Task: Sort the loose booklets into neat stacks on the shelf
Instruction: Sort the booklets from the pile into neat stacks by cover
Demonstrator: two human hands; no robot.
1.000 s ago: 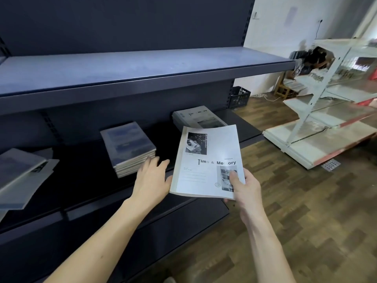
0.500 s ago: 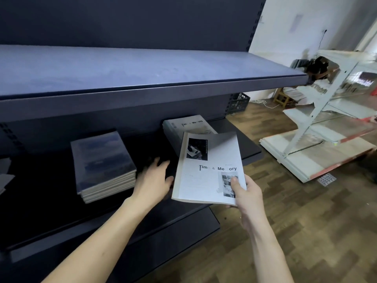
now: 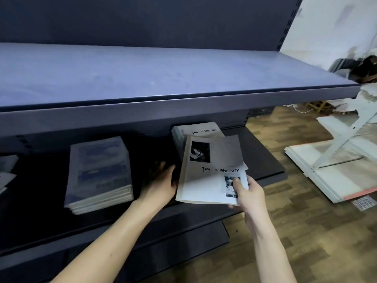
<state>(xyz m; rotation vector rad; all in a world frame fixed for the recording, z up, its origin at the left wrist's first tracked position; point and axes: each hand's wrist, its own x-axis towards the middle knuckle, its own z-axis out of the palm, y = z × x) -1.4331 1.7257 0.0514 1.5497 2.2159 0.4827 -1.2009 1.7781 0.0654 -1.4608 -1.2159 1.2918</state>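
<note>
The right hand (image 3: 247, 194) pinches the near right corner of a white paperback booklet titled "Time & Memory" (image 3: 212, 172), thumb on the cover and fingers hidden beneath. The booklet is tilted, its far edge already over the matching stack of white booklets (image 3: 195, 130) at about one o'clock on the dark metal lower shelf (image 3: 263, 160). The left hand (image 3: 161, 182) lies relaxed at the booklet's nine o'clock edge, fingers reaching into the shelf's shadow; whether it touches the cover I cannot tell. To finish well, I would level the booklet, square its spine with the stack below, then slide it back until the edges align. Both forearms reach forward and up from six o'clock. A stack of blue-covered booklets (image 3: 100, 174) sits at ten o'clock, well apart.
</note>
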